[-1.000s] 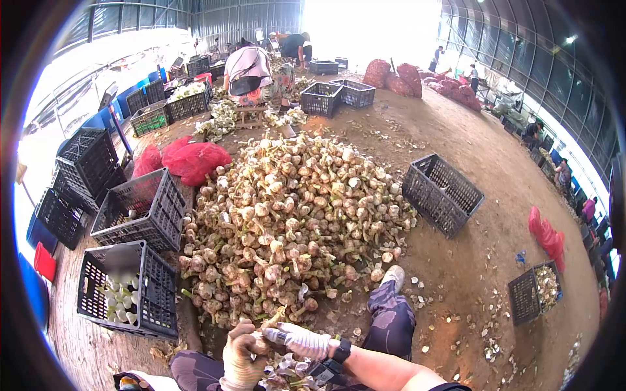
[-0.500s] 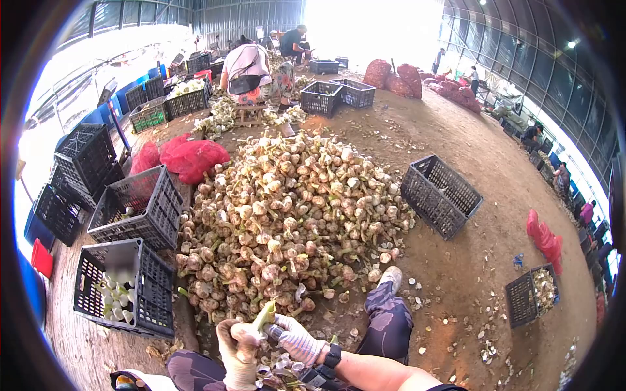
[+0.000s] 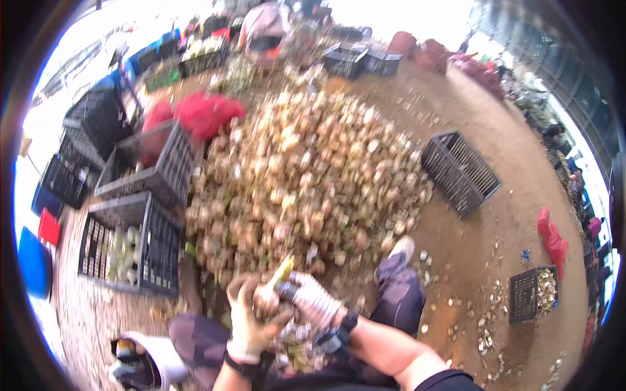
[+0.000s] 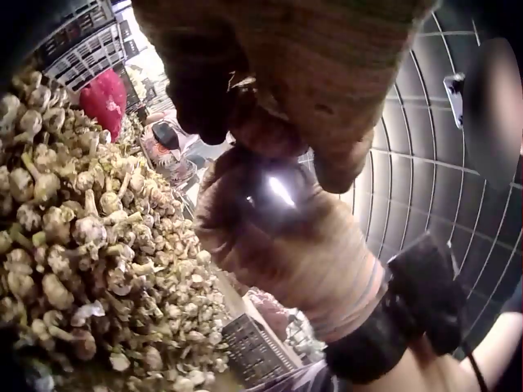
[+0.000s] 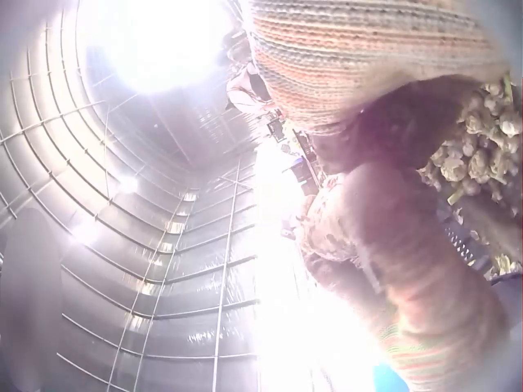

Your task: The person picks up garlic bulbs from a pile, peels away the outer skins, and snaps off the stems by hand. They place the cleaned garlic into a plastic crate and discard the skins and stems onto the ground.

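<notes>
Close by me, the gloved left hand (image 3: 249, 329) grips a garlic bulb (image 3: 266, 301) between fingers and thumb, stem up, over the lap; the right hand (image 3: 317, 302) curls round a small dark tool (image 3: 285, 291) against it (a blade, perhaps, but blur hides it). I'd judge one bulb is being cleaned, and the next move calls for a steady left grip while the right works the skin. Beside the knee, a crate (image 3: 163, 260) holds pale bulbs; beyond lies the heap (image 3: 306, 169), then a stooped person (image 3: 266, 26)
</notes>
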The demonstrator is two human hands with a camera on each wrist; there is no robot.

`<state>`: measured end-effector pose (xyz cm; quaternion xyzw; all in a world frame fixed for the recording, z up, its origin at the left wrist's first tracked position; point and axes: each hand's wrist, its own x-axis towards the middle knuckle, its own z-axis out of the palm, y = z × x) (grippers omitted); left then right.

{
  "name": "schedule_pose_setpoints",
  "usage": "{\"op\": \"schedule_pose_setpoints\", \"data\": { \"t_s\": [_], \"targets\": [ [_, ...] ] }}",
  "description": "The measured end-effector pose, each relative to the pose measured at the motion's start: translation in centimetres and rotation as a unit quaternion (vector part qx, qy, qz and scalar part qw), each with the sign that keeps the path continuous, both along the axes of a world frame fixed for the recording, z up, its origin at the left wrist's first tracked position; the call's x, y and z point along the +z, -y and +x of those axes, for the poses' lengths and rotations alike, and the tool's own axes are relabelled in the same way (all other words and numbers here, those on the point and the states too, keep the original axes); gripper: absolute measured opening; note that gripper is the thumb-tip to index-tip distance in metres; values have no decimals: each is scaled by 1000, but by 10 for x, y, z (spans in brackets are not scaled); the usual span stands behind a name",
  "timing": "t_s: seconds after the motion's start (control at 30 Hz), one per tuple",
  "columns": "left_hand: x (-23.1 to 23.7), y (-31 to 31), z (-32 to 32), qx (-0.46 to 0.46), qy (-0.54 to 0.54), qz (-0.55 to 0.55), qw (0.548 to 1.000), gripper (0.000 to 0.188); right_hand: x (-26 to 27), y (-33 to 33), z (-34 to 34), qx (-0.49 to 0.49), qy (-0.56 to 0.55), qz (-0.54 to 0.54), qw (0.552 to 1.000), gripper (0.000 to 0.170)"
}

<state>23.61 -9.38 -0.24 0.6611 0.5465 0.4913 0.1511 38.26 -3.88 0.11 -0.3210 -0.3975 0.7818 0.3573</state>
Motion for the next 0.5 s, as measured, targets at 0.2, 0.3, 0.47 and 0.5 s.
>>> {"op": "schedule_pose_setpoints", "data": {
  "t_s": [0.2,0.3,0.47,0.5],
  "targets": [
    [-29,7,-2,5,190,-38,981,86,-5,6,-1,30,-33,-7,999,22],
    [-10,9,16,-44,433,-119,893,85,-4,6,0,23,-49,-1,999,24],
    [-9,4,2,-39,87,3,995,86,-8,6,3,31,-126,-83,988,23],
    [-10,2,-1,-37,33,44,998,85,-9,6,4,52,-179,-121,975,24]
  ]
}}
